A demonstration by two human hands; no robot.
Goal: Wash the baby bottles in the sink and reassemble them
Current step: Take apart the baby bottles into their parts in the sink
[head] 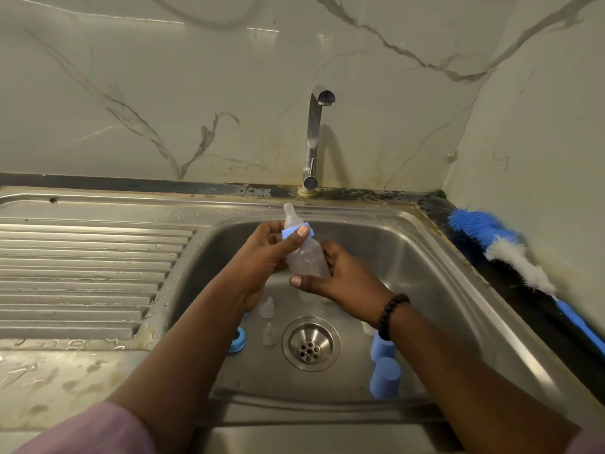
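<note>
We hold one bottle (pixel 307 257) over the sink (pixel 425 244), tilted with its teat toward the tap (pixel 314 139). The left hand (pixel 262 257) has its grip clamped on the blue collar (pixel 291 231), thumb laid across it; the right hand (pixel 340 276) has its grip curled round the clear body lower down, thumb under the base. The teat and collar sit on this bottle, so we judge it either just put together or about to be twisted apart; the frame alone does not settle which.

Much is left, as we read it. In the basin lie two loose teats (pixel 267 317), one near the other, just left of the drain (pixel 311 344). A blue ring (pixel 238 339) lies further left, and two blue caps (pixel 384 371) stand right of the drain under our right forearm. These parts are apart from any bottle, so at least some reassembly is not done. No water runs from the tap, and we see no suds. The brush (pixel 501 247) lies on the dark tabletop by the right wall, well apart from our hands.

Hard to tell: whether the held bottle is wet inside or only cloudy. Our right wrist hides part of the basin; a pale shape (pixel 367 328) beside it may be another part or bottle, but we cannot say. A blue sliver (pixel 246 313) under the left wrist is also unclear. Other bottle bodies, if any, are out of sight.
</note>
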